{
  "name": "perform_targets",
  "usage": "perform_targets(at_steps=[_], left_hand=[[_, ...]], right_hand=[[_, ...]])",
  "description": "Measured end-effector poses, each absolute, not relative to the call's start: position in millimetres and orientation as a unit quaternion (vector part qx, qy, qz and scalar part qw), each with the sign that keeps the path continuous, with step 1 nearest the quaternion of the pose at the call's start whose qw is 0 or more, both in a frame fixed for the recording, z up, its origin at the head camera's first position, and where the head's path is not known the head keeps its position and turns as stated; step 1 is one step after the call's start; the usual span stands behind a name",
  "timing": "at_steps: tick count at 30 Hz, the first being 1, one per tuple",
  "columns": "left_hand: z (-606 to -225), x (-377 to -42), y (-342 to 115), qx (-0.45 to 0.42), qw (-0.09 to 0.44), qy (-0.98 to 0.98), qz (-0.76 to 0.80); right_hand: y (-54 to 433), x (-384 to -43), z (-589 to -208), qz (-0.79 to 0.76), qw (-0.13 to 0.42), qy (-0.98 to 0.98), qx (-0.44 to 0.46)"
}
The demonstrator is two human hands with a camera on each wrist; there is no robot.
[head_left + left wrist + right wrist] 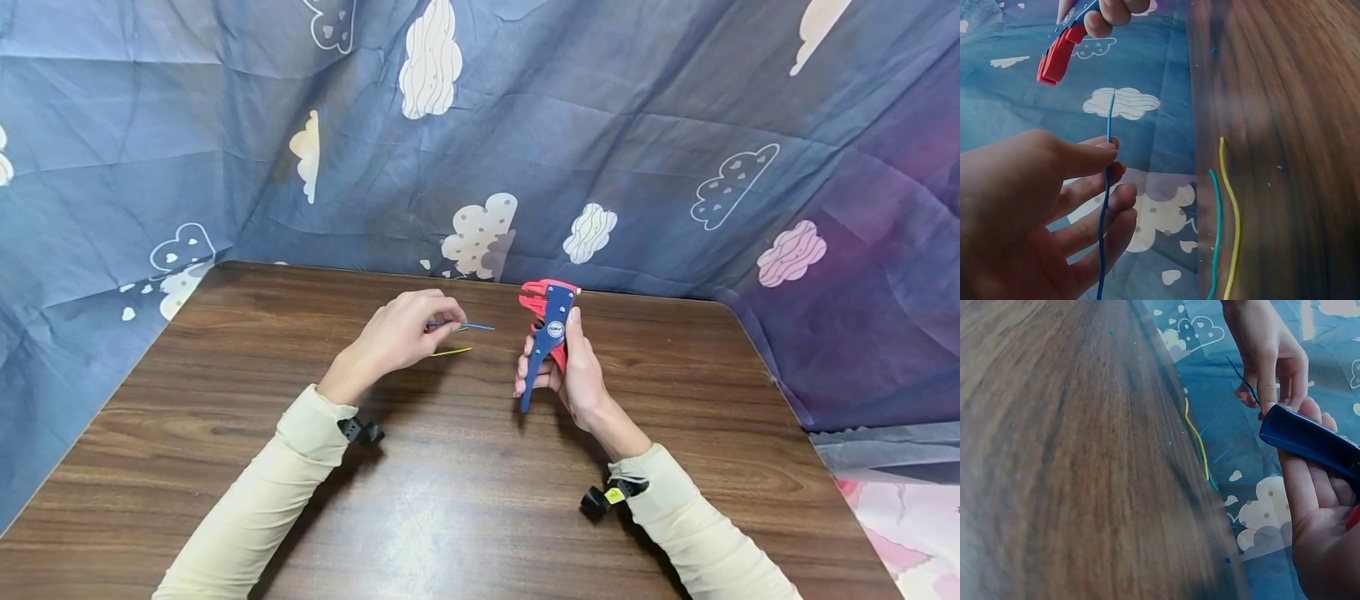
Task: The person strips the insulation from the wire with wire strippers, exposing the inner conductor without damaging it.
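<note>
My left hand (397,333) pinches a thin blue wire (1111,119) between thumb and index finger; the other fingers are spread loosely behind it. The wire's short free end points right, and its longer part hangs down past the palm in the left wrist view. In my right hand (588,379) I grip a wire stripper (555,312) with blue and red handles, its red head turned left toward the wire but apart from it. Below the left hand a yellow wire (1235,212) and a green wire (1217,225) lie side by side on the table.
Both hands are over the far half of a brown wooden table (465,500). Tiny scraps, among them a blue bit (1228,560) and a green bit (1111,332), lie scattered on it. A blue cloth (360,200) with cloud prints hangs behind the far edge.
</note>
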State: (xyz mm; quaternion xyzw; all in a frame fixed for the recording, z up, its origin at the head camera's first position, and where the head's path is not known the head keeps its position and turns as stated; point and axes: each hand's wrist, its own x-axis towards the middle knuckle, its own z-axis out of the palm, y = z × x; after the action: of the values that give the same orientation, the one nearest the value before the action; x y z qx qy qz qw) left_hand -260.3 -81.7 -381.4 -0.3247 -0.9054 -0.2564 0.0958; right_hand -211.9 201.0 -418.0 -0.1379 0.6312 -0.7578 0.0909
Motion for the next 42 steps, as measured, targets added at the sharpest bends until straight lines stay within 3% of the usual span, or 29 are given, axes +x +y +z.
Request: perform_targets(at_steps=[13,22,42], left_hand=[[-402,-265,-84,-0.333,-0.032,-0.910,-0.244],[-405,-263,-84,-0.332,-0.089,-0.912,-0.223],[-407,-267,-84,-0.353,-0.096,-0.900,-0.239]], right_hand=[[206,-215,-425,-0.772,0.122,0.612,-0.122],[209,-216,-428,-0.783,0.125,0.598,-0.120],[215,-220,-439,-0.810,0.183,0.550,-0.090]])
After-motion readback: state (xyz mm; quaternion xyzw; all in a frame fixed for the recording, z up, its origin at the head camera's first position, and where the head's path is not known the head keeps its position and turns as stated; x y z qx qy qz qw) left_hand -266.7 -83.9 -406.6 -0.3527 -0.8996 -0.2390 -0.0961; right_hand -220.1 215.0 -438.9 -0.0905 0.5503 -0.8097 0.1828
